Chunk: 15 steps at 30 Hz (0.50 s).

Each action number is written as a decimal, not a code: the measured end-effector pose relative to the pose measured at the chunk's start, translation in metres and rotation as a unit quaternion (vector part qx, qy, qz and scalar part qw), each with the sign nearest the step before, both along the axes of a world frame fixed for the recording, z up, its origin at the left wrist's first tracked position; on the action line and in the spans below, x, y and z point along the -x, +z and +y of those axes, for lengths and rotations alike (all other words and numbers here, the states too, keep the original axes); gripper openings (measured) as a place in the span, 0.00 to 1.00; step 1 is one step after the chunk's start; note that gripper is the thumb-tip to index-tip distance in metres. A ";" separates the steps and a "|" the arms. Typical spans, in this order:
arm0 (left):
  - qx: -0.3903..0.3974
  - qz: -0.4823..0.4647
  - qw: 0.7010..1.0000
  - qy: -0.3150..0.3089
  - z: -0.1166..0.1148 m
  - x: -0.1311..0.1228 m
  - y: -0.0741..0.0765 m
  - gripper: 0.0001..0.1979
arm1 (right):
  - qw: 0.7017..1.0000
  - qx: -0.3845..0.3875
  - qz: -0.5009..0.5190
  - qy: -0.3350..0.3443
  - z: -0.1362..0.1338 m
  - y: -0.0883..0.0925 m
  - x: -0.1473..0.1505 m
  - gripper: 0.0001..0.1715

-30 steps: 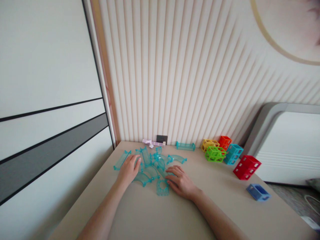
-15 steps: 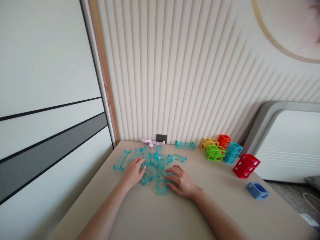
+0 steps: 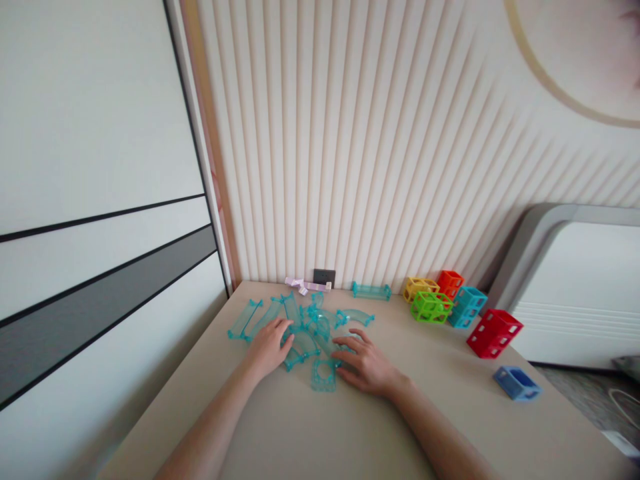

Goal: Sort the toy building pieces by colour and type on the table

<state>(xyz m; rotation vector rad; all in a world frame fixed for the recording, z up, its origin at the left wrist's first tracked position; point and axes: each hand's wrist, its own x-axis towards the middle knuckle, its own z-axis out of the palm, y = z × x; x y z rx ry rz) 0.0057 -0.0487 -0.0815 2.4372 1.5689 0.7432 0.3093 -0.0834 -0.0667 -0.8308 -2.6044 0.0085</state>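
Note:
Clear teal plastic track pieces (image 3: 305,342) lie in a loose heap between my two hands, some straight and some curved. My left hand (image 3: 269,345) rests at the heap's left side, fingers apart and holding nothing I can see. On the right side, my right hand (image 3: 367,363) has its fingers spread, with the fingertips at the heap's edge. A teal square piece with a round hole (image 3: 324,376) lies flat just left of my right fingers. Behind that hand is a curved teal track piece (image 3: 359,317). Parts of the heap are hidden under my fingers.
Yellow (image 3: 420,289), green (image 3: 431,307), orange-red (image 3: 451,283), teal (image 3: 467,307) and red (image 3: 494,333) block frames stand at the right. A blue block (image 3: 517,383) lies nearer. Against the wall are a straight teal track (image 3: 371,291) and a lilac strip (image 3: 315,287).
The view has shifted very slightly. Both hands stay nearly in place over the pieces, and no piece has visibly moved.

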 end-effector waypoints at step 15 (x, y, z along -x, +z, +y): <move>0.023 0.015 1.000 -0.002 -0.002 -0.002 0.005 0.16 | 0.969 0.012 0.229 -0.090 0.005 -0.009 -0.001 0.10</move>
